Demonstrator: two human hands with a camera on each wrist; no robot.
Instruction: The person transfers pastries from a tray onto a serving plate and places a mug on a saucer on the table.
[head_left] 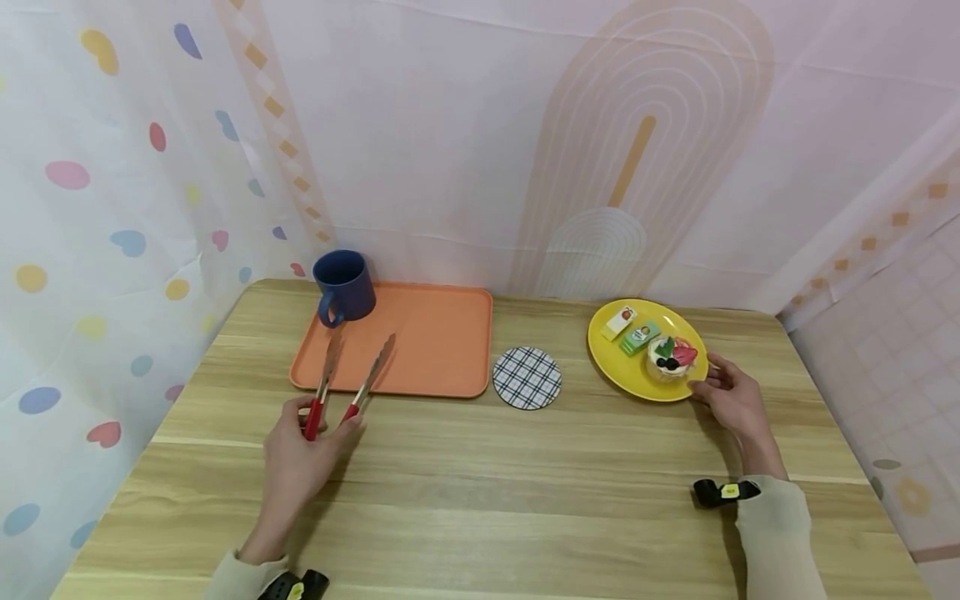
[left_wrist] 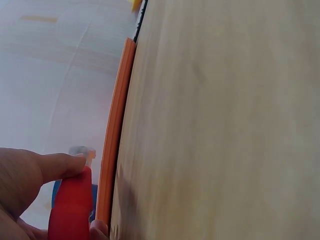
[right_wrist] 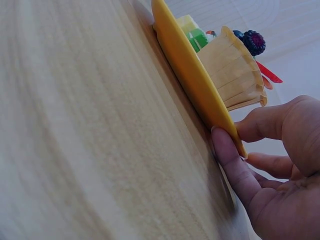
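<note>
At the left, my left hand (head_left: 300,458) holds a pair of tongs (head_left: 313,421) by the red handles. The tongs' two metal arms are spread apart, and their tips reach over an orange tray (head_left: 435,350) with nothing between them. A handle (left_wrist: 72,205) shows close up in the left wrist view. My right hand (head_left: 738,404) pinches the near right rim of a yellow plate (head_left: 626,371). On this plate sit a fruit-topped cupcake (head_left: 670,371) in a pleated cup, a green box (head_left: 640,337) and a yellow-and-white box (head_left: 619,322).
A dark blue mug (head_left: 347,287) stands on the tray's back left corner, its handle towards me. Between tray and plate lies a round checked coaster (head_left: 527,377). A patterned curtain (head_left: 450,150) hangs along the back edge of the wooden table (head_left: 525,517).
</note>
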